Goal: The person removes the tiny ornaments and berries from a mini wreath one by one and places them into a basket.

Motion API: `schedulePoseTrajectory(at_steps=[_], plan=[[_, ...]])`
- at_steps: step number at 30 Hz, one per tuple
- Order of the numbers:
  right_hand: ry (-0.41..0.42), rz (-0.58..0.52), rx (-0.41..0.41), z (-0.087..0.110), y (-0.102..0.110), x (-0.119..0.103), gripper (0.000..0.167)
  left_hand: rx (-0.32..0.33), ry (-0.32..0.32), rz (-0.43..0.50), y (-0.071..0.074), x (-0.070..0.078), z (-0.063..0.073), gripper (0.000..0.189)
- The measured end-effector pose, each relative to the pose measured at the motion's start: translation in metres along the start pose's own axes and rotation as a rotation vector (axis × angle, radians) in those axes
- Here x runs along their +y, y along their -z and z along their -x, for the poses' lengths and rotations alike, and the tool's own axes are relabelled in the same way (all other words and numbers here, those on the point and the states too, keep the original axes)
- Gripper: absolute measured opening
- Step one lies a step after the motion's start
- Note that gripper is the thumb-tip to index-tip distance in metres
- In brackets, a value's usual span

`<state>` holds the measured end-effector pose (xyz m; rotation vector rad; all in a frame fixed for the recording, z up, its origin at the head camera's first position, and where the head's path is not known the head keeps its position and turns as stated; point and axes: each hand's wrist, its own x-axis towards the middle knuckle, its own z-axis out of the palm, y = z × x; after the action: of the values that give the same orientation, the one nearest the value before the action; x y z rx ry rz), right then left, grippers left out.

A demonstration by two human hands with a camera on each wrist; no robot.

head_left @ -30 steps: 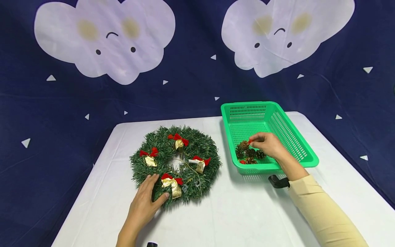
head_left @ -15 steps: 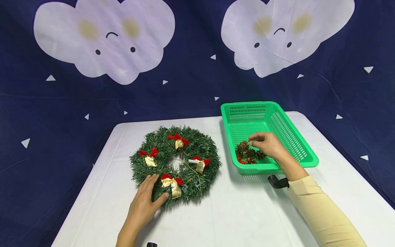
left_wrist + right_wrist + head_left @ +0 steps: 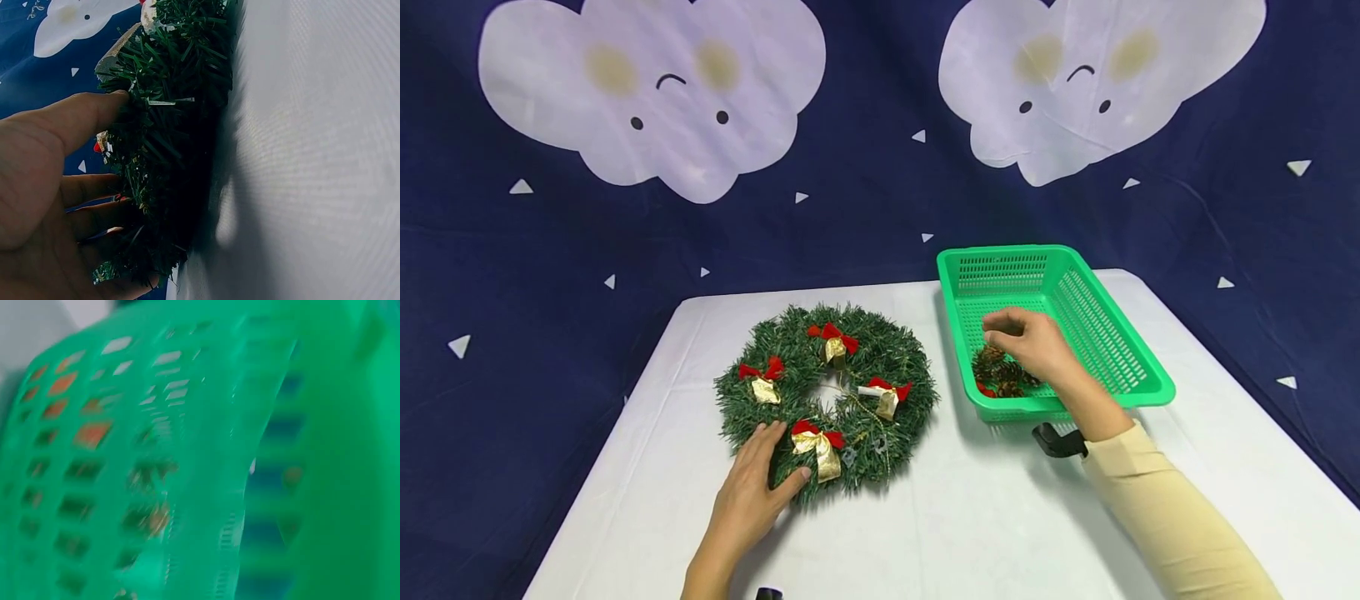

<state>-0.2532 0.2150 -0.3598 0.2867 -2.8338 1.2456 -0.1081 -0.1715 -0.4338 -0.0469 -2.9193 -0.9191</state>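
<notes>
A green wreath [image 3: 895, 442] lies on the white table, bearing red bows with gold ribbon such as the front bow [image 3: 816, 446]. My left hand [image 3: 751, 483] rests at its near left edge, fingers spread; in the left wrist view the thumb [image 3: 94, 115] and fingertips touch the greenery. My right hand [image 3: 1033, 342] is over the green plastic basket [image 3: 1112, 333], fingers loosely bent, a gap between thumb and forefinger and nothing visible in it. Beneath it lie several pine cones [image 3: 987, 364] and red pieces [image 3: 987, 390], partly hidden by the hand. The right wrist view is blurred by the basket wall [image 3: 206, 450].
The basket stands at the right of the white-covered table [image 3: 955, 517], a short way from the wreath. Behind the table hangs a dark blue cloth [image 3: 865, 217] with white clouds [image 3: 655, 158]. A black strap mount [image 3: 1056, 442] sits at the right wrist.
The small red piece once pinched by my right hand has left its fingers; more red shows in the basket. That hand has then shifted left and up. My left hand stays put.
</notes>
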Motion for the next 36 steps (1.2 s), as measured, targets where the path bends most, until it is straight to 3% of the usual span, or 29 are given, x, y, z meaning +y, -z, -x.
schedulePoseTrajectory(at_steps=[9,29,36], plan=[[0.068,-0.081,0.006,-0.012,-0.025,-0.036,0.031,0.0,0.006,0.002,-0.001,0.0,-0.001,0.077],[0.159,-0.15,0.036,-0.028,-0.063,-0.075,0.026,0.015,-0.017,-0.011,-0.001,-0.002,0.0,0.077],[0.174,-0.118,0.018,-0.037,-0.076,-0.09,0.028,0.016,-0.023,-0.004,-0.001,-0.001,0.0,0.076]])
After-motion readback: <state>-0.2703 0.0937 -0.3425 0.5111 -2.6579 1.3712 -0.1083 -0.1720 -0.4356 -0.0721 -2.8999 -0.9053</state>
